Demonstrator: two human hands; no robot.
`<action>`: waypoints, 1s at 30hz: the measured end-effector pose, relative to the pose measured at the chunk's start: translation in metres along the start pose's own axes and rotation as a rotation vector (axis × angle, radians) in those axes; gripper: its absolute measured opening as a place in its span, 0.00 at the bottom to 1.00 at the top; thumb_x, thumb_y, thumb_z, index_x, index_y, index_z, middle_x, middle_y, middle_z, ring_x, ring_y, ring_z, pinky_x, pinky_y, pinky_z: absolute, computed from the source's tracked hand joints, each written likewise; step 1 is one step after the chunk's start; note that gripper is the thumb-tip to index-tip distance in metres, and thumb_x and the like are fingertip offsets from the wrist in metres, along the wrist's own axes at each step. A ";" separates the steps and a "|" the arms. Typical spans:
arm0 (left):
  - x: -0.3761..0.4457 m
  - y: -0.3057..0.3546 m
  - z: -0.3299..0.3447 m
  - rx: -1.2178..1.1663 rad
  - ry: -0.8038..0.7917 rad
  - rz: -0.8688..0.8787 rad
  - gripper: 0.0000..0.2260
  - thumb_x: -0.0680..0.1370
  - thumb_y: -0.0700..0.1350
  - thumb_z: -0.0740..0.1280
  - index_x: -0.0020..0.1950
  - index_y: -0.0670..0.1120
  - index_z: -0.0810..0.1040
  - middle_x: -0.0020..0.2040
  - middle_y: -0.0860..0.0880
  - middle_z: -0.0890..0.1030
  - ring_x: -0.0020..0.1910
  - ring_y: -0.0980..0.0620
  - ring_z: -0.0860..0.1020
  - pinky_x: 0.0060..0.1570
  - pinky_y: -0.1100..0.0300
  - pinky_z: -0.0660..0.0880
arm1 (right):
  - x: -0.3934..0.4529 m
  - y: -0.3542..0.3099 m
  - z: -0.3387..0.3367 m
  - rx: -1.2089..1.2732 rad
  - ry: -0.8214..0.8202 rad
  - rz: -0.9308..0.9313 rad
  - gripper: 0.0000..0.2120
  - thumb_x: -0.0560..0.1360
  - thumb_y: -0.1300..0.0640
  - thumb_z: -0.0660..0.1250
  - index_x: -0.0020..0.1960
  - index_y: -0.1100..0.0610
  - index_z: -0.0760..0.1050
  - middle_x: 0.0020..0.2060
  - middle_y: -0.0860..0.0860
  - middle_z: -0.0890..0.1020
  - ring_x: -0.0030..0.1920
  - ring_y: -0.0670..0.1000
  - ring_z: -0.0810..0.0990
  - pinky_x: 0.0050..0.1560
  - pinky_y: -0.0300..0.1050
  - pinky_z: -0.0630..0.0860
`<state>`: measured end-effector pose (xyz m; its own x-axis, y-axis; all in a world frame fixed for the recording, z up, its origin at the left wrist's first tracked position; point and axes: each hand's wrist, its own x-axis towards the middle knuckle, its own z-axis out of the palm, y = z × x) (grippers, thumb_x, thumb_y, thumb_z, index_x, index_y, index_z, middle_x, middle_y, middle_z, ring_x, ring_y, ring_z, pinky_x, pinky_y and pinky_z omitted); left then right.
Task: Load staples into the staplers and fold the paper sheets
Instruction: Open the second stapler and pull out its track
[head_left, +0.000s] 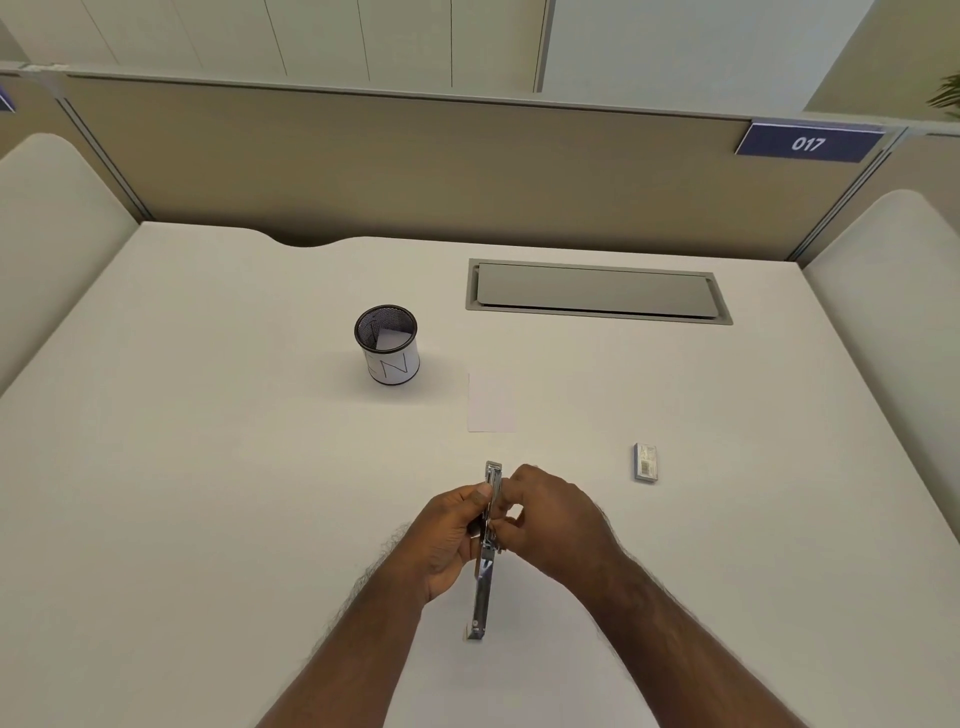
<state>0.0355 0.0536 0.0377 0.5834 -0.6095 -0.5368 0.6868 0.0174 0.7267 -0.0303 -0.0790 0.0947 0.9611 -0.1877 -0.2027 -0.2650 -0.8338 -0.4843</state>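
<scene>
A metal stapler (487, 587) is swung open, its two arms stretched in a line away from me above the white desk (208, 467). My left hand (447, 540) grips its middle from the left. My right hand (556, 519) pinches the far arm near the hinge from the right. A small box of staples (645, 462) lies on the desk to the right of my hands. A small white paper sheet (491, 402) lies flat beyond the stapler.
A black mesh pen cup (387, 343) with a paper label stands at the back left of the sheet. A grey cable hatch (597, 291) is set into the desk at the back right. Partition walls close off the desk.
</scene>
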 end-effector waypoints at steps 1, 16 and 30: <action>0.001 -0.001 0.000 0.001 0.010 -0.004 0.14 0.78 0.50 0.65 0.50 0.41 0.84 0.43 0.40 0.81 0.41 0.46 0.79 0.38 0.56 0.79 | 0.000 0.002 0.000 0.008 -0.002 -0.003 0.05 0.70 0.47 0.66 0.43 0.46 0.77 0.43 0.44 0.77 0.40 0.45 0.78 0.39 0.41 0.72; 0.027 -0.005 -0.016 0.291 0.267 0.007 0.08 0.81 0.41 0.63 0.48 0.42 0.82 0.43 0.42 0.85 0.36 0.48 0.85 0.40 0.54 0.82 | -0.007 0.017 0.022 0.527 0.134 0.237 0.06 0.72 0.59 0.70 0.44 0.48 0.78 0.33 0.42 0.81 0.29 0.40 0.77 0.31 0.27 0.69; 0.041 -0.008 0.000 0.793 0.395 0.051 0.06 0.73 0.41 0.66 0.38 0.42 0.80 0.32 0.47 0.79 0.33 0.47 0.76 0.41 0.46 0.82 | -0.005 0.018 0.028 0.582 0.120 0.327 0.06 0.73 0.60 0.72 0.49 0.54 0.84 0.36 0.46 0.85 0.39 0.47 0.85 0.43 0.10 0.56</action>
<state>0.0541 0.0284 0.0093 0.8130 -0.3021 -0.4978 0.2390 -0.6064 0.7584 -0.0424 -0.0783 0.0629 0.8175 -0.4669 -0.3371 -0.5101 -0.3155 -0.8002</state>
